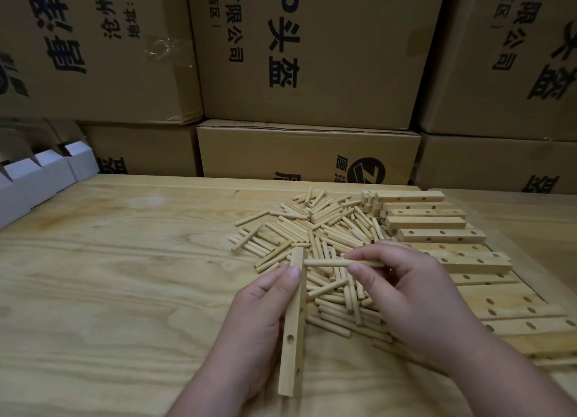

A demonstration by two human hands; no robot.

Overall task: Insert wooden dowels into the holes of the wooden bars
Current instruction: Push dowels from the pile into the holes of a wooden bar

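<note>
Left hand (265, 307): fingers curled round one drilled wooden bar (293, 326), held lengthwise. Right hand (402, 291): pinches one dowel (337, 263), tip at the bar's 3 o'clock side. Dowel pile (312, 229) on tabletop (125, 276), 12 o'clock of both hands.

Pale matt wood bar (293, 323), dowels (312, 229), grainy tabletop (125, 276), seemingly unvarnished

Left hand (265, 307) grip curled closed; right hand (402, 285) thumb-finger pinch, forearms angled inward
</note>
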